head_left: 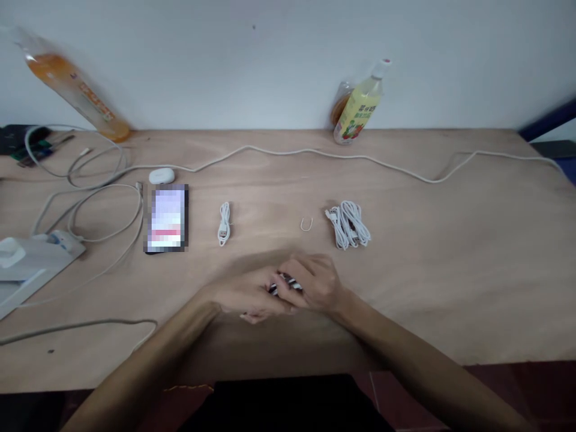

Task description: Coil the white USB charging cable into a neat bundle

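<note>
Far left of the hands, at the table [450,288] edge: white power strip [27,258] with loose white cords looping from it; an orange bottle [72,90] leans on the wall beyond, blurred. Nearer, up-left of the grip: small white earbud case [161,175], just past the top edge of a phone [166,219] lying flat, screen lit. Between phone and hands, slightly beyond: one short white cable [224,223], folded into a tight bundle. Left hand [252,295] and right hand [317,282] meet over the near-centre of the table, fingers closed together around a small dark striped bundle [284,284]; only a sliver shows between the fingers, likely a coiled cable, cannot confirm. Both hands are clamped on it, left from below and the side, right over the top. Just beyond the grip: small white wire loop [306,224], looks like a twist tie, lying free. Up-right of the grip: larger bunch of white cables [348,225], coiled. Further back right: yellow drink bottle [360,105] against the wall; a long white cord [360,157] runs across the table behind everything. Judgement: step in hand is winding or compacting the dark bundle. Next move would call for keeping the coil pinched with one hand so it does not spring open, freeing the other to reach forward for the tie.
</note>
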`<state>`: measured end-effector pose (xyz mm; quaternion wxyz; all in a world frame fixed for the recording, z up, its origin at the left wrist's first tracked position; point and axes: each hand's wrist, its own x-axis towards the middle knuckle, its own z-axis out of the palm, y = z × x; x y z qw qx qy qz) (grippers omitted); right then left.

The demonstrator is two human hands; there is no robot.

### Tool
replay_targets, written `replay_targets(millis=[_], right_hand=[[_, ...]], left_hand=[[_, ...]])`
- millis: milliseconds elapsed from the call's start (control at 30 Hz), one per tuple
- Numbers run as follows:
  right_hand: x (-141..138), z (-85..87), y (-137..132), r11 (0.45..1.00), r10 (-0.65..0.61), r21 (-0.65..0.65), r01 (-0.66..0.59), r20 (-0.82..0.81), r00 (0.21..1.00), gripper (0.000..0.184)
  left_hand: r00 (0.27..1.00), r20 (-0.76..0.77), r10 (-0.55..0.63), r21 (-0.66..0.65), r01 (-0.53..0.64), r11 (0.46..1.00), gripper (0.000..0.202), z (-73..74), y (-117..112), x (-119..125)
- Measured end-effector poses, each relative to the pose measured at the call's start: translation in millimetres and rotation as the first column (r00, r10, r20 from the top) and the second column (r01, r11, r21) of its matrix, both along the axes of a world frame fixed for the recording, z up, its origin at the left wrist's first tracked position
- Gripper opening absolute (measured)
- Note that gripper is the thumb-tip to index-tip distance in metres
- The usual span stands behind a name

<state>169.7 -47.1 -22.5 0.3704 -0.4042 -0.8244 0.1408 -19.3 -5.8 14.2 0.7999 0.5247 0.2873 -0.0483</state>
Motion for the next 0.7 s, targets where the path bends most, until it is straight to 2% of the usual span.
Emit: replay_targets(millis=[33,100,133,200,233,300,367,433,500,533,600,700], right_hand=[[0,-0.9,1,1.000,-0.013,0.025,0.013,0.020,1.000,0.036],[1,-2.6,3,0.992,-0.077,0.105,0.074,0.023,0.997,0.039],[1,-3.4,5,0.980,-0.126,0.155,0.123,0.009,0.992,0.038],[2,-4.5,9,0.957,-0.217,0.192,0.216,-0.013,0.976,0.034],[3,-5.0,11,0.952,-0.249,0.180,0.249,-0.022,0.968,0.033],[5,-5.4,16,0.945,-0.290,0.144,0.293,-0.046,0.956,0.033],[6,-5.6,19,0.940,-0.307,0.132,0.315,-0.083,0.948,0.033],[8,-5.6,20,0.945,-0.288,0.136,0.298,-0.088,0.954,0.032],[9,-5.8,21,0.960,-0.230,0.144,0.238,-0.074,0.970,0.029],[10,-6.2,21,0.968,-0.192,0.150,0.200,-0.067,0.979,0.029],[11,-7.2,21,0.978,-0.132,0.158,0.139,-0.057,0.990,0.032],[13,-8.8,23,0.978,-0.122,0.161,0.131,-0.064,0.990,0.039]], left_hand=[[1.000,0.007,0.002,-0.025,-0.002,1.000,0.034,-1.1,-1,1],[0.998,-0.010,0.055,-0.028,-0.056,0.998,0.033,-3.0,-2,4],[0.995,-0.027,0.091,-0.001,-0.091,0.996,0.027,-3.7,-3,5],[0.981,-0.043,0.192,0.140,-0.184,0.973,0.018,-5.3,-3,8],[0.970,-0.027,0.241,0.243,-0.228,0.943,0.015,-6.1,-3,9],[0.944,0.096,0.315,0.459,-0.323,0.828,0.014,-8.0,-4,12],[0.935,0.155,0.319,0.592,-0.346,0.728,0.020,-9.7,-5,13],[0.941,0.136,0.309,0.674,-0.316,0.667,0.020,-11.0,-8,13],[0.948,0.089,0.306,0.705,-0.277,0.653,0.015,-12.0,-11,13],[0.948,0.074,0.308,0.698,-0.270,0.663,0.015,-12.5,-12,13],[0.945,0.078,0.318,0.678,-0.284,0.678,0.032,-13.3,-13,14],[0.947,0.124,0.297,0.636,-0.306,0.709,0.032,-13.7,-10,16]])
